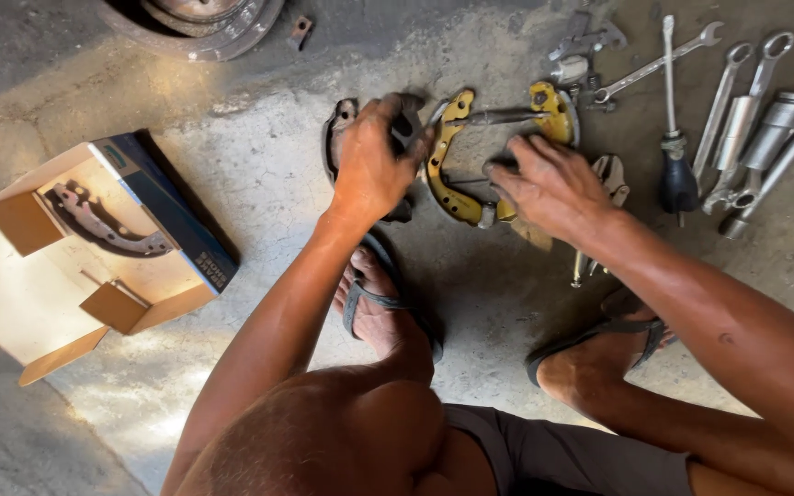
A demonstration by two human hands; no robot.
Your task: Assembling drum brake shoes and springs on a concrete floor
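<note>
On concrete floor (259,174): left hand (369,165) grasps dark brake shoe (337,133); right hand (549,184) grips yellow brake shoes (448,152). Step judged: assembling shoes. Next needs firm seating.

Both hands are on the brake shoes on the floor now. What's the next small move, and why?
Probably bring the dark shoe under the left hand toward the yellow shoes: the right hand already steadies them, and the dark one lies apart.

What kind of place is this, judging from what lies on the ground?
Probably a vehicle repair workshop. On the rough concrete floor lie silver metal wrenches and sockets, curved yellow brake shoes that both hands work on, and part of a round rusty metal brake drum at the top edge.
</note>
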